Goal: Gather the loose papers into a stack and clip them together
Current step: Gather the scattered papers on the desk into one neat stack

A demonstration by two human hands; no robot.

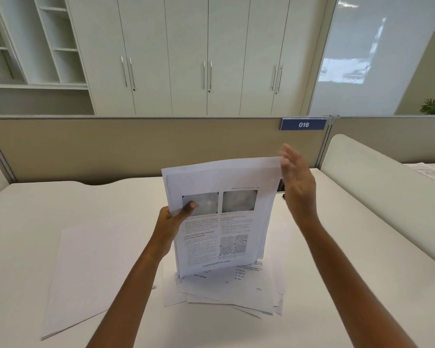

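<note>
1. Head view: the stack of papers (224,222) stands upright over the desk (35,209). Its lower edge is down on the loose sheets (226,292) fanned out there, and blank sheets (93,267) lie to the left.
2. The left hand (171,222) pinches the stack's left edge, thumb on the printed face; its other fingers are hidden behind.
3. The right hand (296,179) is flat, fingers straight and close together, just beside the stack's upper right edge. I cannot tell whether it touches.
4. Handling, as a judgement: the sheets are light, limp and slide on each other, so a one-edge pinch lets them sag and fan. Better to take both long edges, tap the bottom square, then clip a top corner.
5. No clip shows plainly.
</note>
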